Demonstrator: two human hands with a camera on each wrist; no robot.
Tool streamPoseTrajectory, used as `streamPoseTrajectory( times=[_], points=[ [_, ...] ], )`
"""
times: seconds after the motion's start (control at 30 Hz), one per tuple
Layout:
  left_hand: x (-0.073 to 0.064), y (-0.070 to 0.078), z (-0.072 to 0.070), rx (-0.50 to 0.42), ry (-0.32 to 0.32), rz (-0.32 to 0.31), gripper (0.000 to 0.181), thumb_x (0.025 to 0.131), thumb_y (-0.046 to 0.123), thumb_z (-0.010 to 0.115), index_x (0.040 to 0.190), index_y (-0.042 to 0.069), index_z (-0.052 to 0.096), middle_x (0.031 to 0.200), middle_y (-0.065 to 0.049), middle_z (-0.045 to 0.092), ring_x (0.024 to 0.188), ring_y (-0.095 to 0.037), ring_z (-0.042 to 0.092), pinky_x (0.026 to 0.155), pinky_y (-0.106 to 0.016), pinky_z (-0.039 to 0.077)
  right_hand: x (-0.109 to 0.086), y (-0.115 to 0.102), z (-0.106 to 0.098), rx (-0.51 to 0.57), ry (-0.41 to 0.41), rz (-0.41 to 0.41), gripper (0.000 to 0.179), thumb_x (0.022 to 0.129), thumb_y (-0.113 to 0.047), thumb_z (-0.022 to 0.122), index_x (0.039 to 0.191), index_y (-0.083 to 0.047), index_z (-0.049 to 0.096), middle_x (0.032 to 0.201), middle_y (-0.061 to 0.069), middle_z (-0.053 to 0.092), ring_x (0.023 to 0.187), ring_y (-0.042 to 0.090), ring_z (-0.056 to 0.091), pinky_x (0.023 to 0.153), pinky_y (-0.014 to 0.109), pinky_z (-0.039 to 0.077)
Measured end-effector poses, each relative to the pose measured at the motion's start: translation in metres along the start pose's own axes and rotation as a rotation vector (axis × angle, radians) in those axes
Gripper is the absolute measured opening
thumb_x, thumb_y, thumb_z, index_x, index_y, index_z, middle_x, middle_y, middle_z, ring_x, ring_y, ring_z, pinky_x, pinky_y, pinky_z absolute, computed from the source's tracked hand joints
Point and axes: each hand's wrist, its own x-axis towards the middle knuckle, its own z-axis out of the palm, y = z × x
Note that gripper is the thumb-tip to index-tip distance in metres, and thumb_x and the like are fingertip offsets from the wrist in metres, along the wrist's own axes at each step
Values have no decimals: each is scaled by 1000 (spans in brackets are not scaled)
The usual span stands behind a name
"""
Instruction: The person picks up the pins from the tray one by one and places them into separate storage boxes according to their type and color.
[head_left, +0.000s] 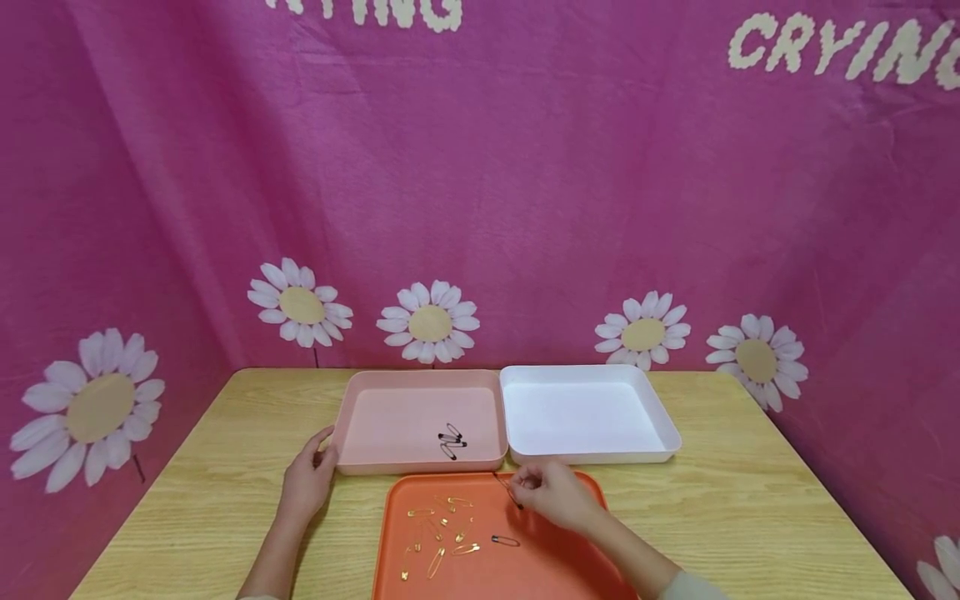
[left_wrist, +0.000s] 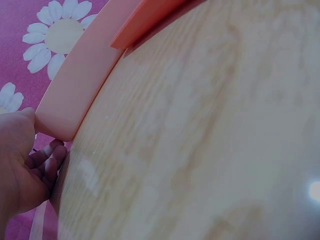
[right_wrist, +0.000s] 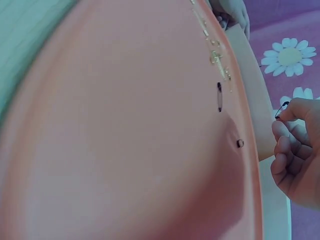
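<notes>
My right hand point(head_left: 551, 493) pinches a black safety pin point(right_wrist: 282, 110) between thumb and fingertip, over the far edge of the orange tray point(head_left: 381, 542). Beneath that hand another black safety pin point(head_left: 516, 500) lies on the orange tray, and a further black pin point(head_left: 506, 541) lies a little nearer. Several gold safety pins point(head_left: 466, 549) are scattered over the tray's left part. My left hand point(head_left: 309, 475) rests at the left end of the pink tray point(head_left: 397, 408), thumb at its rim and the other fingers loosely bent by the corner. Several black pins point(head_left: 449, 442) lie in the pink tray.
A white tray point(head_left: 585, 417) stands right beside the pink one, at the back of the wooden table point(head_left: 735, 500). The orange tray sits in front of both. A magenta cloth point(head_left: 540, 208) with printed daisies hangs behind and at the sides.
</notes>
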Motion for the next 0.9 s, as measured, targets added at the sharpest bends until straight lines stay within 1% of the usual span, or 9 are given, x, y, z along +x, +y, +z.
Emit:
streamPoseTrajectory(
  times=[0.07,0.17,0.3,0.4,0.47,0.67,0.8,0.9],
  points=[
    [0,0,0,-2,-1,0,42,99,24,41,137,7,44,107,-22,61,99,-30,56,86,-44,42,3,-3,0,20,6,14,13,85,-13,63,84,-2,68,67,-2,61,56,1,46,52,17,38],
    [0,0,0,0,-4,-1,42,99,24,41,137,8,44,107,-22,61,99,-30,55,86,-44,42,7,-6,0,30,37,26,15,85,-13,63,87,1,67,67,-1,61,57,3,47,51,17,38],
    [0,0,0,0,-8,-1,42,99,25,41,138,7,43,107,-22,61,99,-31,56,86,-45,42,13,-10,-1,-2,86,13,12,84,-11,63,84,1,68,65,-2,57,54,2,43,49,17,35],
    [0,0,0,-1,-5,7,43,99,25,40,137,7,43,107,-23,61,99,-32,56,87,-46,42,17,-12,-1,-21,105,9,11,83,-10,63,83,-1,69,63,-3,56,52,2,40,48,18,33],
    [0,0,0,-3,-6,7,43,99,25,40,138,6,43,108,-24,61,100,-33,56,88,-47,42,19,-13,-1,-18,112,14,11,83,-10,63,82,-2,70,63,-3,57,53,3,41,48,18,33],
    [1,-2,1,-8,-17,0,44,98,24,39,138,6,42,110,-24,60,102,-34,55,89,-48,41,29,-17,1,-13,130,27,12,83,-12,63,82,-1,68,65,-3,57,59,8,46,53,19,38],
    [2,-2,1,-1,-13,1,43,98,23,40,138,7,43,107,-23,61,100,-32,55,88,-46,41,36,-20,3,30,124,32,14,84,-12,61,85,0,68,66,-2,59,59,9,48,53,20,39],
    [2,-2,1,1,-12,1,43,98,23,40,138,8,43,106,-22,61,98,-32,55,87,-45,41,42,-22,5,73,119,44,16,84,-12,61,87,3,68,66,1,60,58,11,51,50,21,38]
  ],
)
